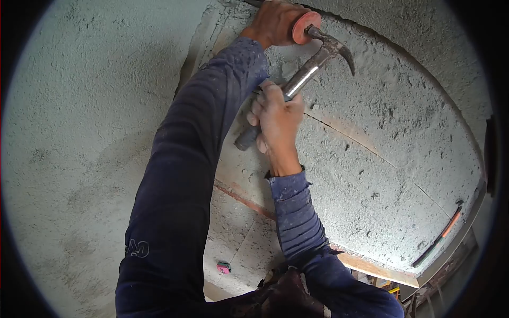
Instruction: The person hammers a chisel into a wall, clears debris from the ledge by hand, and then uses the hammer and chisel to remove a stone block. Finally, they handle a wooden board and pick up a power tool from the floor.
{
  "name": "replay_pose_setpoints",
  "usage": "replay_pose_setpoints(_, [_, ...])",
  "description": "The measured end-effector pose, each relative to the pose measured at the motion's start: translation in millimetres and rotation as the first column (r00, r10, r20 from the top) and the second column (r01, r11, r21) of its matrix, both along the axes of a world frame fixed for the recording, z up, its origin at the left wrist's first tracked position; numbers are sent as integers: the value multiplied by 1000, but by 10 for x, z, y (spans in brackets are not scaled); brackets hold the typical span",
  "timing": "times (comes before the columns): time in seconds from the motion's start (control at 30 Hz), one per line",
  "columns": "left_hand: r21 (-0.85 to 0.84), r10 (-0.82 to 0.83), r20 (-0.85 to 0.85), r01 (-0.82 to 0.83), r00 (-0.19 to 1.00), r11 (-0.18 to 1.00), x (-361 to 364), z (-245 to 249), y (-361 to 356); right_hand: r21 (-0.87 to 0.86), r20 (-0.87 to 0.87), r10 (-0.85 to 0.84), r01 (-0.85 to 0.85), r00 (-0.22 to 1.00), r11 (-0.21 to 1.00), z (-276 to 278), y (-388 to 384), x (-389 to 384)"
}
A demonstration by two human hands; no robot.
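Observation:
Near the top of the view, my left hand (275, 24) is closed around a chisel whose round red hand guard (306, 28) faces right. Most of the chisel is hidden by my fingers. My right hand (278, 114), lower and in the middle, grips a claw hammer (303, 79) by its dark handle. The hammer's striking face is at the guard's centre, against or very close to the chisel's end, and its claw curves off to the right. Both hands are in front of a rough, pitted concrete surface (382, 122).
A groove (244, 199) and thin lines cross the concrete. A small pink-and-black object (224, 267) lies low in the middle. At the right edge rests a long, thin black-and-orange tool (450, 225). A wooden board (376, 270) runs along the lower right edge.

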State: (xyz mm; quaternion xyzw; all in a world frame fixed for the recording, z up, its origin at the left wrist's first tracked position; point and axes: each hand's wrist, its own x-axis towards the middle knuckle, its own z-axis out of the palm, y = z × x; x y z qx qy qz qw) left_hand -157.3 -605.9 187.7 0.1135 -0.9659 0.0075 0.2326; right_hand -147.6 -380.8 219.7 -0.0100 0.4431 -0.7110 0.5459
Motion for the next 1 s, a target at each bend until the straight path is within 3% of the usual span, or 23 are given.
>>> replay_pose_setpoints(0.07, [-47,-30,-32,28,999,999,22,-23,-107,-38,177,-32,39,984,998,187,50,-103])
replay_pose_setpoints(0.1, [-59,-1,-64,-3,998,998,74,-70,-96,-27,148,-200,206,969,978,249,62,-64])
replay_pose_setpoints(0.13, [-69,24,-96,-31,995,997,114,-121,-65,-16,153,-195,200,969,980,246,49,31])
replay_pose_setpoints(0.2, [-94,64,-45,-68,997,993,117,-110,-86,-12,147,-495,502,856,865,170,-101,181])
replay_pose_setpoints(0.23, [-55,79,-22,-80,997,995,112,-100,-86,-1,71,-190,190,979,982,121,-90,171])
replay_pose_setpoints(0.27, [-13,96,2,-96,995,995,118,-101,-75,-1,72,-191,191,979,982,66,-22,102])
replay_pose_setpoints(0.33, [-24,67,-6,-67,998,997,95,-55,-155,-50,189,18,-9,982,999,102,49,-79])
replay_pose_setpoints(0.37, [-65,62,-11,-63,998,996,119,-81,-176,3,150,-185,186,971,982,186,62,-73])
replay_pose_setpoints(0.4, [-93,60,-16,-61,998,994,159,-139,-138,19,157,-179,178,971,984,158,39,-14])
replay_pose_setpoints(0.47, [-94,45,-6,-45,999,995,167,-129,-122,-84,189,-553,574,811,814,45,-133,81])
replay_pose_setpoints(0.5, [-52,79,30,-77,996,996,161,-120,-100,-51,-22,-291,289,957,956,37,-119,96])
replay_pose_setpoints(0.53, [-13,108,65,-108,992,994,142,-96,-99,-58,-24,-300,298,954,953,24,-91,40])
replay_pose_setpoints(0.6, [-13,87,12,-87,996,996,147,-57,-113,-47,193,113,-106,975,993,57,23,-92])
replay_pose_setpoints(0.63, [-63,75,40,-73,996,995,167,-22,-162,-60,192,6,6,981,998,168,85,-125])
replay_pose_setpoints(0.67, [-84,74,76,-67,994,994,231,-69,-100,-45,199,14,-6,980,999,215,173,-151])
replay_pose_setpoints(0.73, [-94,-37,48,41,998,995,208,-3,-100,-69,121,-297,306,947,949,247,188,-304])
replay_pose_setpoints(0.9, [-65,-36,59,40,998,997,264,-48,-75,-179,158,-520,542,840,821,258,288,-623])
replay_pose_setpoints(1.0, [-83,-17,104,26,994,996,279,-32,-80,-94,153,-558,574,816,813,123,94,-223])
